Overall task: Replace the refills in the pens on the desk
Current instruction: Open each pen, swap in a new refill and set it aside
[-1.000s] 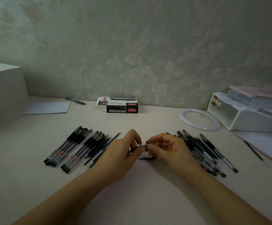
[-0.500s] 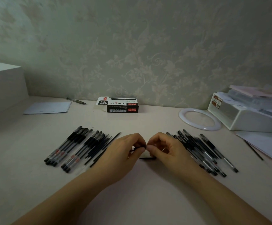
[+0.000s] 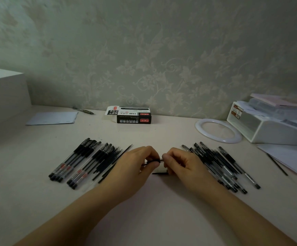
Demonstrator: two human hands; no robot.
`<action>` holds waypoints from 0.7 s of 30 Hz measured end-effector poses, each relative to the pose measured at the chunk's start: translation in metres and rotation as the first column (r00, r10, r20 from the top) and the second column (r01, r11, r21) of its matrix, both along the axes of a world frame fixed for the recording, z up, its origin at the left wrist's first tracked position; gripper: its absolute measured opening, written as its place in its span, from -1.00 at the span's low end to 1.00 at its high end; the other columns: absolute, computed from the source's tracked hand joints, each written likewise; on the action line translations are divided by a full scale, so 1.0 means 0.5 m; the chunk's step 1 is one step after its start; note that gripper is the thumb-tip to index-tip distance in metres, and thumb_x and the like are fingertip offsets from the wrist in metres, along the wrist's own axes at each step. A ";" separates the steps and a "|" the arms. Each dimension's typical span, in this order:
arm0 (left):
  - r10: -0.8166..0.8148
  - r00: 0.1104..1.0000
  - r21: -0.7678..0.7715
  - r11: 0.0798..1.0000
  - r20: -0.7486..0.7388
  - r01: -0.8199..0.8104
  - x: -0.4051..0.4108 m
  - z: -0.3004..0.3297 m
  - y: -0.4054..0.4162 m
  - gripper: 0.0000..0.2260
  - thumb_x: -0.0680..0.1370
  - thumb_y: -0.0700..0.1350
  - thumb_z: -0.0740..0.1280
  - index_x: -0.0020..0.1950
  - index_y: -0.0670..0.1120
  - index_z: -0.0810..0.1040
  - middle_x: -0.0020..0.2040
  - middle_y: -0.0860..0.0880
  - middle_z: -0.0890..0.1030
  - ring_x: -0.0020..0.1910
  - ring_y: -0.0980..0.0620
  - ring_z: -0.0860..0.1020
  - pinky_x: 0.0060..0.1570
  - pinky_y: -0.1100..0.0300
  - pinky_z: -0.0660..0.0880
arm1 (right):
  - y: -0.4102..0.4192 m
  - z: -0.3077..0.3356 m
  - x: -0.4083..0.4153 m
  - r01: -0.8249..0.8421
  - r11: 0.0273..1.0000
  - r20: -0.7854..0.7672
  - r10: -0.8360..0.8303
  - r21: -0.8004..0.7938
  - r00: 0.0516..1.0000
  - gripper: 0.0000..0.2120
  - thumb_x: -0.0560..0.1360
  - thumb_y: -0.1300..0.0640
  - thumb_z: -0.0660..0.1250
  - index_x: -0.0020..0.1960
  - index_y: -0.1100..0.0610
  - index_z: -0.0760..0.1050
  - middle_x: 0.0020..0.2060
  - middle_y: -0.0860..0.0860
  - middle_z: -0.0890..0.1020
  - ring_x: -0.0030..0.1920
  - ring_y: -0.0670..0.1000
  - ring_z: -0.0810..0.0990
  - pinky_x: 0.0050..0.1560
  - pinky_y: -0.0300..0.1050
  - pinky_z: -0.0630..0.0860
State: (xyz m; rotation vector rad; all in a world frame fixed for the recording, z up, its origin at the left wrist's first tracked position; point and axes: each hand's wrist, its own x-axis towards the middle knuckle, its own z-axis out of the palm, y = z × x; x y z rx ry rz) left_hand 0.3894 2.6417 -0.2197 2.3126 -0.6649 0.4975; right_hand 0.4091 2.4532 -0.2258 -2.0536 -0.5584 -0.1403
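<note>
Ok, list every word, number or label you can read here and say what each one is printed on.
"1120": on the top of the black refill box and again on its open white flap, both upside down from this view.
Red labels and small white print on the box: too small to read.
Red stickers on the white storage box at right: blurred.
Red bands on the left pens: unreadable.

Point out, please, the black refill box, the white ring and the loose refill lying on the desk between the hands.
black refill box (image 3: pixel 133 119): head view, on its dark front face.
white ring (image 3: pixel 200 127): head view, on its left rim.
loose refill (image 3: pixel 159 173): head view, on the middle of its visible length.
</note>
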 end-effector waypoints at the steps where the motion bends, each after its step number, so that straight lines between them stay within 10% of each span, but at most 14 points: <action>1: -0.002 1.000 -0.001 1.000 0.000 0.002 0.000 0.000 0.000 -0.97 0.56 -0.09 0.33 -0.03 -0.01 0.56 -0.16 0.18 0.56 -0.14 0.28 0.48 -0.20 0.53 0.33 | 0.000 0.001 -0.001 0.004 1.000 -0.002 -0.004 -0.004 1.000 -0.72 0.59 -0.01 0.27 -0.22 0.11 0.54 -0.40 0.02 0.58 -0.38 -0.14 0.49 -0.29 -0.27 0.41; 21: -0.005 0.999 0.002 1.000 0.045 0.005 -0.007 0.017 0.003 -0.98 0.54 -0.12 0.37 -0.09 -0.02 0.58 -0.21 0.16 0.56 -0.20 0.18 0.48 -0.20 0.50 0.31 | -0.001 0.009 -0.006 -0.060 0.998 0.026 0.059 0.020 0.998 -0.78 0.59 0.05 0.27 -0.16 0.13 0.55 -0.36 0.09 0.53 -0.30 0.07 0.48 -0.24 -0.10 0.42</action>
